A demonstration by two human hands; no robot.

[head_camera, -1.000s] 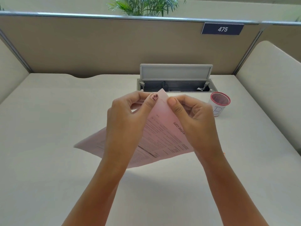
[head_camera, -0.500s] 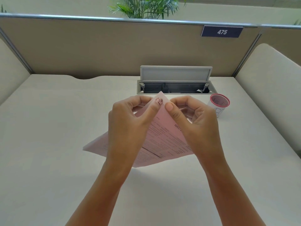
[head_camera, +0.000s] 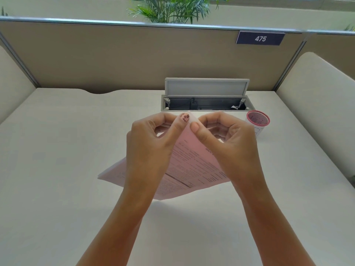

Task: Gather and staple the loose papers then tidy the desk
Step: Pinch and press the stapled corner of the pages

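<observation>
So both hands are up in the middle of the frame, pinching the top corner of the pink papers [head_camera: 192, 166]. The left hand [head_camera: 151, 143] has its thumb pressed on the front of the sheets with the fingers curled behind, so that grip is closed on the papers. The right hand [head_camera: 228, 139] does the same from the other side, thumb on the front just beside the left thumb, fingers tucked behind, also closed on the papers. The two thumbs nearly touch at the corner.

The stack hangs down from that corner, printed side toward the camera, and fans out toward the lower left of center, raised above the table [head_camera: 57, 169]. You can see a few sheet edges at the left tip, not perfectly lined up.

Compared with a second ago, not much differs: the hands sit a bit closer together at the corner and the left tip of the stack reaches less far left. The grips look the same.

Behind the hands, the cable box [head_camera: 207, 96] set in the table has its lid up. A small white cup with a pink rim [head_camera: 258, 121] stands to the right of it, just beside the right hand. A "475" sign [head_camera: 260, 38] sits on the partition in the upper right.
</observation>
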